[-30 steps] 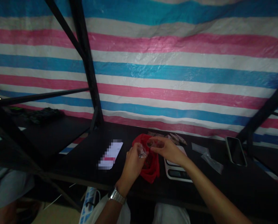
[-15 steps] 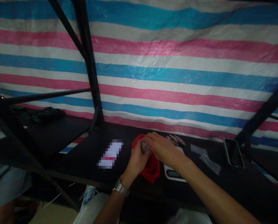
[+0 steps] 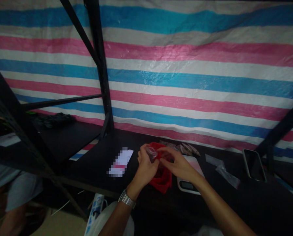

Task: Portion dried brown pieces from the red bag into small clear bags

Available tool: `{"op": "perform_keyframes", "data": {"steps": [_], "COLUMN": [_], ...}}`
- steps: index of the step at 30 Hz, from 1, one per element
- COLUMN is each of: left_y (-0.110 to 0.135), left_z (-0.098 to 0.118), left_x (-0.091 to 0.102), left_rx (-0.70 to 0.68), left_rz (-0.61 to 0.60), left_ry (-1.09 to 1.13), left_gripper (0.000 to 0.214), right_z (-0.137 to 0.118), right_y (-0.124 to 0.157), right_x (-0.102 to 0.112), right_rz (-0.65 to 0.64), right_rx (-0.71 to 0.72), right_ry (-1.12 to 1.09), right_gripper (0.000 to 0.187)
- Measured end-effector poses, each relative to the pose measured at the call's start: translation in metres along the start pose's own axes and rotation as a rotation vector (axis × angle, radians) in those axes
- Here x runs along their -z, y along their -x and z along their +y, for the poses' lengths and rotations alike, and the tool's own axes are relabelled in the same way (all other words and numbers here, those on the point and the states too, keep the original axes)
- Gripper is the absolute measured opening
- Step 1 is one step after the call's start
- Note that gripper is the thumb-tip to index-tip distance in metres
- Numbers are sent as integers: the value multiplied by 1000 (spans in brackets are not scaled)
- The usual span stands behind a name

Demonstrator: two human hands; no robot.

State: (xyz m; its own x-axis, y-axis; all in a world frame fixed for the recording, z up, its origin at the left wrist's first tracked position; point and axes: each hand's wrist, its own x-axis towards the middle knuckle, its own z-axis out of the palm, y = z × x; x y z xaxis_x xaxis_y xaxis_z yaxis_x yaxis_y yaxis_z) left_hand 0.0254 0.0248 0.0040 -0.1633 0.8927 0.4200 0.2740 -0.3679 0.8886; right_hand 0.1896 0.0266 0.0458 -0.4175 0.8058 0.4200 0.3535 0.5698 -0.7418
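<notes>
Hands (image 3: 146,167) w/ clear baggie (image 3: 151,151), contents unclear

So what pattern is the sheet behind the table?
The sheet has horizontal pink, blue and white stripes; head view shows it best.

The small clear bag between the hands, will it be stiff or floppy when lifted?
Probably floppy: the clear bag looks thin and crumpled between the left hand and right hand. Likely very light and slippery, since its film shines.
</notes>
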Motion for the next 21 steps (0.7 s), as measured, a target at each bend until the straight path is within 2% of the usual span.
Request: {"op": "perform_keyframes", "data": {"steps": [3, 6, 8, 10, 14, 18, 21], "left_y": [5, 10, 13, 15, 14, 13, 18], "left_z": [9, 18, 19, 13, -15, -40, -52], "left_x": [-13, -27, -28, -21, 9, 35, 43], "left_rx": [-45, -106, -133, -152, -226, -269, -427], "left_rz": [-51, -124, -139, -93, 114, 198, 230], "left_ry": [-1, 28, 52, 23, -275, -350, -438], "left_gripper": [63, 69, 74, 73, 49, 40, 34], "right_z": [-5, 3, 16, 31, 60, 84, 98], "right_y": [7, 13, 21, 33, 56, 68, 76], "right_x": [6, 26, 46, 68, 97, 106, 108], "right_rz": [78, 206, 309, 376, 416, 493, 635], "right_rx": [-104, -204, -284, -345, -427, -460, -450], "right_ry": [-97, -56, -8, 22, 84, 154, 219], "right_gripper": [22, 22, 27, 32, 32, 31, 36]}}
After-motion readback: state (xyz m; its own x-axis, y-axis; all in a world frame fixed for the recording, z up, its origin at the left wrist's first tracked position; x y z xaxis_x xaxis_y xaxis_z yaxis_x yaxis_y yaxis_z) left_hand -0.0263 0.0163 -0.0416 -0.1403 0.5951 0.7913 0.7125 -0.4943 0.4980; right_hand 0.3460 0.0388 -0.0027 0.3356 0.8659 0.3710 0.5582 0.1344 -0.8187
